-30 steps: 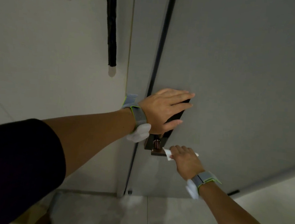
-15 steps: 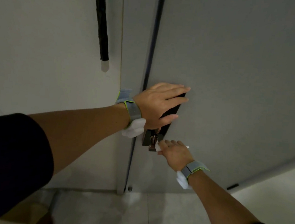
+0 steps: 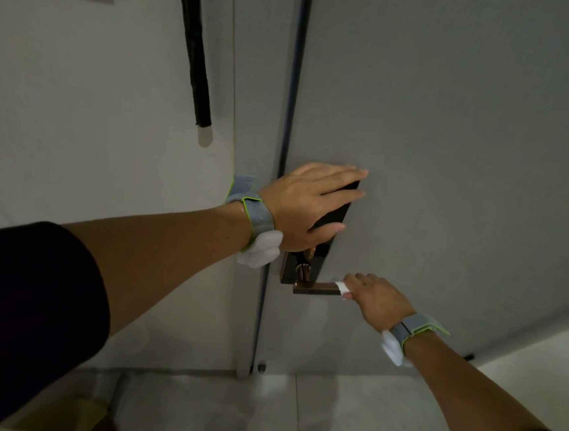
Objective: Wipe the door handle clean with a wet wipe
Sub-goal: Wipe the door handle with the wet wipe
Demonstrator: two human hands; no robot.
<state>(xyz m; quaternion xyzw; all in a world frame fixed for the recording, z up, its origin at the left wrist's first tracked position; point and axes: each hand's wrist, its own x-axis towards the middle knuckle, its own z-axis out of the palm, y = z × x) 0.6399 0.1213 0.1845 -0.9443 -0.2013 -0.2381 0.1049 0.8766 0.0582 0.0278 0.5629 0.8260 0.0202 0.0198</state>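
A copper-coloured lever door handle (image 3: 314,288) sticks out to the right from a black lock plate (image 3: 333,216) on the grey door (image 3: 454,144). My right hand (image 3: 377,300) is wrapped around the outer end of the lever with a white wet wipe (image 3: 342,288) pressed between fingers and metal; only a small fold of the wipe shows. My left hand (image 3: 311,205) lies flat, fingers spread, over the upper part of the lock plate and holds nothing.
The door frame (image 3: 258,144) and a dark gap run down just left of the lock. A black tube (image 3: 196,53) hangs on the pale wall at the left. Light floor tiles (image 3: 327,418) lie below, with something brownish at the bottom left.
My right hand slid with the wipe from the base of the lever, near the lock plate, out to its right end, baring the lever. My left hand stayed on the plate.
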